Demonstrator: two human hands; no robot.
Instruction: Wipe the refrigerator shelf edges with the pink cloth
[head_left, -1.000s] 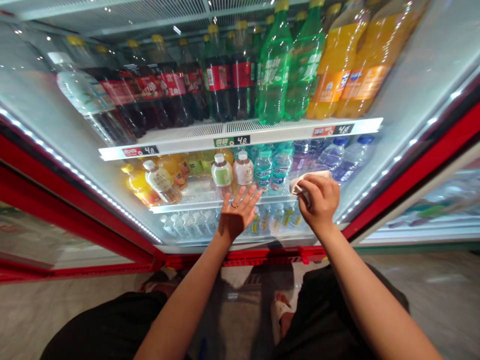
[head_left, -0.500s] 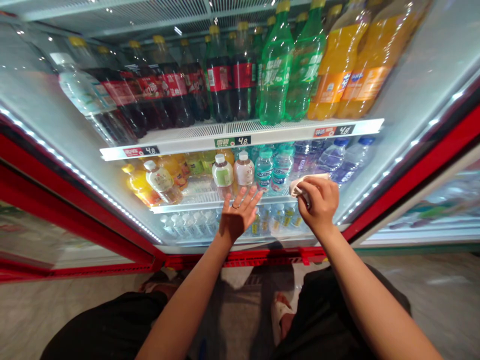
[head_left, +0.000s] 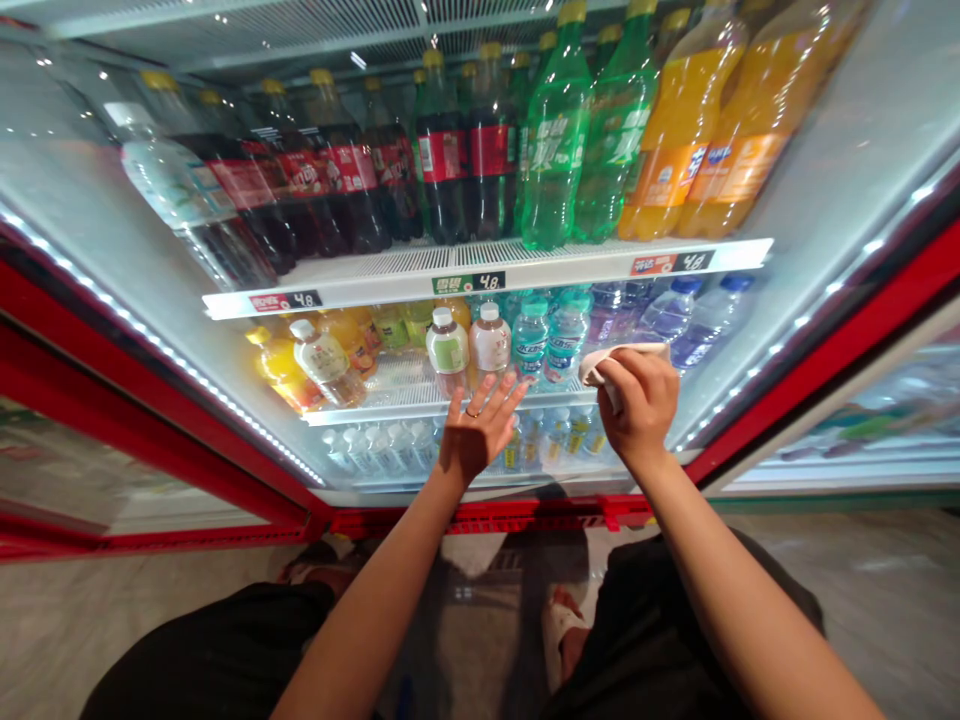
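Note:
My left hand (head_left: 478,428) has its fingers spread, a ring on one of them, in front of the middle shelf (head_left: 397,402). Just beyond its fingertips stand a green-labelled bottle (head_left: 448,352) and a white-labelled bottle (head_left: 490,345), both with white caps. My right hand (head_left: 639,400) is closed on a folded whitish cloth (head_left: 626,358), part of it hidden by the fingers. That hand is to the right of the turquoise-labelled bottles (head_left: 568,335) and below the blue-capped bottles (head_left: 667,312). Whether either hand touches anything else I cannot tell.
On the upper shelf (head_left: 375,283) stand cola bottles (head_left: 442,160), green bottles (head_left: 559,150) and orange soda bottles (head_left: 671,140). Small bottles (head_left: 382,447) fill the bottom level. A red frame (head_left: 480,516) borders the lit cooler, and light strips run down both sides.
The view has shifted very slightly. The cloth in my right hand is spread a little wider to the right. My left hand stays in nearly the same place.

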